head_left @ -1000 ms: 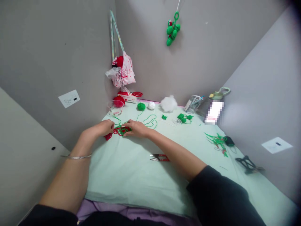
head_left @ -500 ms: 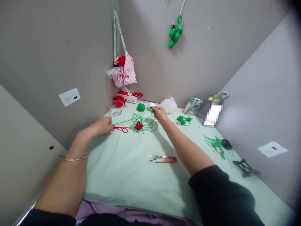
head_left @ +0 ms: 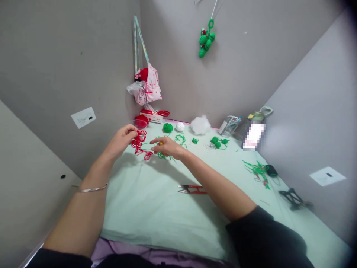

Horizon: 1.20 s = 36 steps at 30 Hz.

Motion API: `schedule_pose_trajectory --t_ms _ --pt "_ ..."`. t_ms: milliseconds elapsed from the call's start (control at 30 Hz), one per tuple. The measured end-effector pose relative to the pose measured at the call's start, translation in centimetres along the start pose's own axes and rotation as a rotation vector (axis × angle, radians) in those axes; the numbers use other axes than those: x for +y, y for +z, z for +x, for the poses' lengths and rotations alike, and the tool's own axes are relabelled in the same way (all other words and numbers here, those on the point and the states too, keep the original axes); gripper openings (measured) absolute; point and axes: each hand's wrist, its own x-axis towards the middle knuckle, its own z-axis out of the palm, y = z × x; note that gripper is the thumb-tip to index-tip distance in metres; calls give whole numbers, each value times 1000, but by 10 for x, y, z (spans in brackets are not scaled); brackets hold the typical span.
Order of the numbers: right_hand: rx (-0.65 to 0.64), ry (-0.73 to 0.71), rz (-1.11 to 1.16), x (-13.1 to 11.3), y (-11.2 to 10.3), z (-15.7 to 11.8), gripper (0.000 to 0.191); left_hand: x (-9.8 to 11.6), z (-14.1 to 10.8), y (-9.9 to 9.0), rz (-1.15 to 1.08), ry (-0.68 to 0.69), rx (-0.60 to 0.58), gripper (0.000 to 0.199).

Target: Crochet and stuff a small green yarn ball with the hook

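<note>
My left hand [head_left: 122,139] pinches a tangle of red yarn [head_left: 138,140], lifted at the left of the cloth-covered table [head_left: 139,208]. Just to its right, my right hand [head_left: 166,146] reaches over loose green yarn [head_left: 180,139], its fingers apart at the tips. A small yellow thing [head_left: 161,143] shows at its fingers; how it is held is too small to tell. Red-handled thread snips [head_left: 189,189] lie beneath my right forearm, partly covered by it. Behind the hands sit a green yarn ball [head_left: 167,127] and a white ball [head_left: 180,127].
White stuffing [head_left: 200,125], a clear cup [head_left: 230,125] and a bottle [head_left: 256,118] stand along the back. Green crocheted pieces [head_left: 219,142] and yarn scraps [head_left: 258,168] lie at right, near a black stand [head_left: 295,198]. A dotted bag [head_left: 152,83] hangs at back left.
My left hand has risen with the red yarn. My right hand has moved left and nearer, away from the green yarn by the white ball, and its fingers have spread.
</note>
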Motion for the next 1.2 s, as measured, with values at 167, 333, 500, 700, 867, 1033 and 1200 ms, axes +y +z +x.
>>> schedule_pose_trajectory --t_ms 167,333,500,700,867,1033,1200 --pt "-100 18 189 -5 22 -11 25 17 -7 15 -235 3 -31 18" --pt "-95 7 454 -16 12 -25 33 22 -12 37 -336 93 -39 14" --pt "-97 -44 661 -23 -3 -58 36 27 -20 53 -286 129 -199 17" --pt "71 -91 561 -32 -45 -109 28 26 -33 62 -107 21 -564 42" --pt "404 -174 505 -24 -99 -154 27 11 -33 68 116 -65 -861 35" --pt "692 -247 609 14 -149 -190 25 6 -22 57 51 -78 -732 26" --pt "785 -285 710 51 -174 -206 20 -2 -1 35 -243 -50 -346 29"
